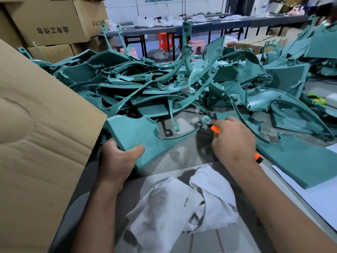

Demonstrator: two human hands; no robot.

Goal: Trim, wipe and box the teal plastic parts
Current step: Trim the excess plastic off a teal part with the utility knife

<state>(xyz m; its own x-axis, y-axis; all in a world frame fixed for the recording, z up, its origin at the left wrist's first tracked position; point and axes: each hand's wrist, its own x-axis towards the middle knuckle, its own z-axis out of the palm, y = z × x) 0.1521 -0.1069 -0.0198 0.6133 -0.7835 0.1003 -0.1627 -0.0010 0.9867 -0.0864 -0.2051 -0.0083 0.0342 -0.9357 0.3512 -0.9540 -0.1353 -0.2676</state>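
Left hand (116, 159) gripped the teal part (138, 136) by its corner. Right hand (235, 139) held an orange knife (216, 130) at its rim

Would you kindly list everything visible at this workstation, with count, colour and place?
Held teal part: one, teal, front centre of the table.
Teal parts pile: many, teal, across the table behind.
Utility knife: one, orange, tip at the held part's thin end.
Cloth: one, white, crumpled, near table edge.
Cardboard flap: one, brown, left foreground.
Cardboard boxes: several, brown, stacked at back left.
Stools: a few, orange and pink, background.
Left hand: grips the held part's corner.
Right hand: holds the knife.
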